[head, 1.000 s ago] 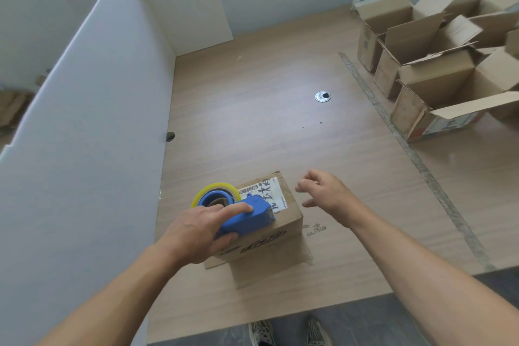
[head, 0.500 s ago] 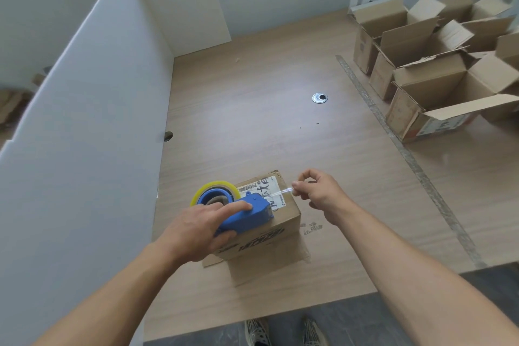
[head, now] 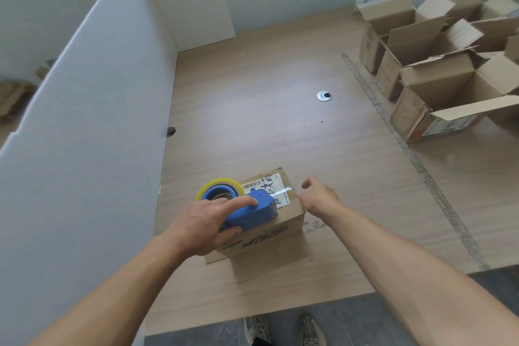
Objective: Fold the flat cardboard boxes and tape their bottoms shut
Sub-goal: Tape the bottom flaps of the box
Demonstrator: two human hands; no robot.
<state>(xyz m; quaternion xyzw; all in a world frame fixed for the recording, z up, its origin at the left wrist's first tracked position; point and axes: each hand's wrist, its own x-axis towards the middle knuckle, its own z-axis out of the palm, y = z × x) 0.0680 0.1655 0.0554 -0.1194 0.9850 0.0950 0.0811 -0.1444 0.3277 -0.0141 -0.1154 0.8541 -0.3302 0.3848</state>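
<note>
A small cardboard box stands on the wooden table near its front edge, with flaps spread under it and a printed label on top. My left hand grips a blue tape dispenser with a yellow-rimmed roll, resting on the box top. A clear tape strip runs from the dispenser to the box's right top edge. My right hand is at the box's right side, fingers loosely bent and holding nothing.
A tall white partition walls off the left side. Several erected open-topped boxes crowd the far right, beyond a grey tape line. A metal grommet sits mid-table. My shoes show below the table's front edge.
My right hand pinched the tape end and pulled it to the right, then let go; the strip now lies on the box top. My left hand has stayed on the dispenser.
</note>
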